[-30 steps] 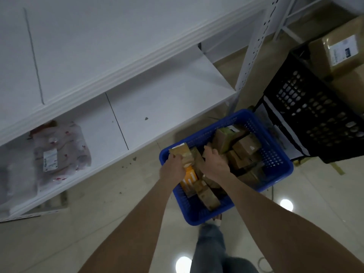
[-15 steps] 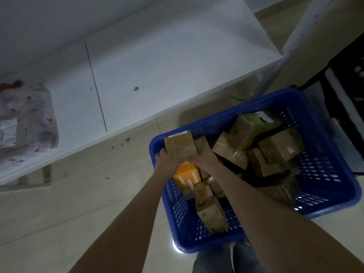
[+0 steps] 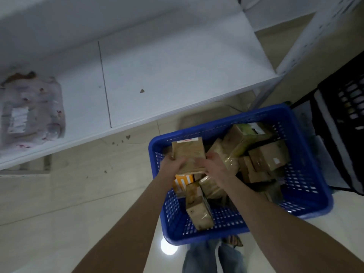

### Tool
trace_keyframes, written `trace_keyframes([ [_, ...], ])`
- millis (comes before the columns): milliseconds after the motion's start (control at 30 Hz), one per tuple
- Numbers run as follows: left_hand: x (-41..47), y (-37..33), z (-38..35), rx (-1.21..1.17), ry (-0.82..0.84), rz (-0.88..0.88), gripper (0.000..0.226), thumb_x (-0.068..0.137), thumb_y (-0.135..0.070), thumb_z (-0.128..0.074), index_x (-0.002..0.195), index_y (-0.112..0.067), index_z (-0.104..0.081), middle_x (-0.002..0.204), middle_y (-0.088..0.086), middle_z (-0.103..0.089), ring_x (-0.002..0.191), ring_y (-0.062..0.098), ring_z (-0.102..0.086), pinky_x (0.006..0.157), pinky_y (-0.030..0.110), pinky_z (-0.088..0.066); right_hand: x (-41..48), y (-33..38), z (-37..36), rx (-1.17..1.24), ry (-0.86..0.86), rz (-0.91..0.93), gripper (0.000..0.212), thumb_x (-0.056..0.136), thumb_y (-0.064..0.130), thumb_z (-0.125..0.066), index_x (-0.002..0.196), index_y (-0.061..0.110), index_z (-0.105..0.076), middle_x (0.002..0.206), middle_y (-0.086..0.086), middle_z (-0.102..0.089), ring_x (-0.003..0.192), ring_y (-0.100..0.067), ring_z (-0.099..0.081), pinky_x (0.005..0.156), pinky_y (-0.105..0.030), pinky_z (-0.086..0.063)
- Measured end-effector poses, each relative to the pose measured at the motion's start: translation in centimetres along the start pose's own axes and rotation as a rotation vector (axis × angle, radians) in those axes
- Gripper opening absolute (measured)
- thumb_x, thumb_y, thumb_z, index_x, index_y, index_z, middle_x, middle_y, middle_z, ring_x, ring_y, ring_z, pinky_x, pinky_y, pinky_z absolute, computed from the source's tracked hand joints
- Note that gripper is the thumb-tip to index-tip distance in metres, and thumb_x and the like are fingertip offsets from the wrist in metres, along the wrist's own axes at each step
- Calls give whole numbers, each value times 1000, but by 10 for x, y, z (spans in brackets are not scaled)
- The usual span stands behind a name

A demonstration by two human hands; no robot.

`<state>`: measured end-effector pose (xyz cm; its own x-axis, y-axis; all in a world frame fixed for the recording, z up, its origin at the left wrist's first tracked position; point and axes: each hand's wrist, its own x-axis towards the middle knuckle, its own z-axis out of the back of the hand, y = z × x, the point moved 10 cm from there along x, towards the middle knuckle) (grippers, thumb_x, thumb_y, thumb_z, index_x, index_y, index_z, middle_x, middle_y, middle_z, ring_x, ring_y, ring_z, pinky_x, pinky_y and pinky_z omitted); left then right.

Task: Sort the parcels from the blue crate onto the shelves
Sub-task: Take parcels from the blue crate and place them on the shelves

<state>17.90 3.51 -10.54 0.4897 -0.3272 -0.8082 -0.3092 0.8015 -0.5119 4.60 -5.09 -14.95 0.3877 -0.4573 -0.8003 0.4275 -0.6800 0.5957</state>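
Observation:
A blue crate stands on the floor, holding several brown cardboard parcels and an orange box. A flat brown parcel with a white label at its top edge is held over the crate's near left corner. My left hand grips its left side. My right hand grips its lower right edge. Beyond the crate, to the left, runs the white lower shelf.
A parcel in clear plastic wrap lies on the shelf at the far left. A black crate stands right of the blue one. A white shelf post rises at the upper right. Small debris dots the pale floor.
The flat parcel has risen out of the crate, held in both hands. The view has tilted down and moved closer to the crate.

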Motion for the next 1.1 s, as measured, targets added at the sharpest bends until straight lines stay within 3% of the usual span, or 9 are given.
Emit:
trace_keyframes([
  [133,-70,-35,4,-49,-46,-81,45,87,-19,-62,131,-13,-52,124,9,-58,109,25,-58,97,41,-49,-68,32,28,76,-85,-10,46,82,32,-74,117,25,-45,103,5,-60,85,-8,-59,58,-22,-46],
  [233,-129,-64,12,-140,-91,-141,32,89,-22,-62,119,-17,-54,120,5,-59,103,20,-58,91,36,-49,-122,58,34,166,-87,-55,46,81,43,-72,118,26,-51,109,2,-60,87,-14,-59,58,-30,-47],
  [300,-164,-78,14,-204,-62,-128,27,89,-29,-61,112,-15,-56,116,7,-61,103,23,-60,94,42,-50,-159,72,40,254,-86,-76,45,77,55,-70,111,29,-53,105,2,-60,89,-19,-59,58,-32,-49],
  [467,-239,-109,26,-313,-27,-119,47,84,-48,-63,109,-9,-59,107,11,-64,101,28,-62,93,51,-50,-240,112,39,419,6,-141,61,75,79,-51,100,26,-63,100,-1,-65,92,-26,-63,57,-36,-54],
  [600,-287,-134,40,-340,-84,-184,51,85,-54,-58,107,-9,-59,102,10,-65,95,25,-62,94,49,-50,-288,147,39,456,41,-155,49,86,63,-52,106,20,-63,108,-10,-65,101,-32,-61,71,-43,-54],
  [700,-312,-151,47,-341,-82,-224,56,82,-61,-57,110,-13,-59,104,9,-65,97,26,-63,92,48,-51,-315,166,45,474,17,-111,29,86,45,-61,97,18,-61,101,-11,-66,96,-31,-61,70,-44,-52],
  [833,-340,-168,57,-303,-55,-222,65,75,-64,-63,120,-17,-55,105,7,-66,94,25,-65,87,44,-54,-338,187,36,483,42,-10,32,86,33,-61,110,13,-64,99,-10,-68,96,-27,-62,79,-43,-53],
  [1000,-369,-176,74,-330,41,-191,76,72,-61,-68,132,-21,-44,102,1,-57,87,20,-57,62,34,-51,-366,216,26,436,44,120,31,87,18,-53,116,9,-57,97,-10,-65,84,-22,-60,65,-33,-51],
  [1100,-378,-175,88,-310,82,-170,78,71,-56,-72,134,-22,-42,117,6,-54,95,22,-54,68,39,-52,-378,228,13,412,97,174,33,84,15,-54,117,10,-56,110,-14,-66,104,-28,-61,90,-40,-52],
])
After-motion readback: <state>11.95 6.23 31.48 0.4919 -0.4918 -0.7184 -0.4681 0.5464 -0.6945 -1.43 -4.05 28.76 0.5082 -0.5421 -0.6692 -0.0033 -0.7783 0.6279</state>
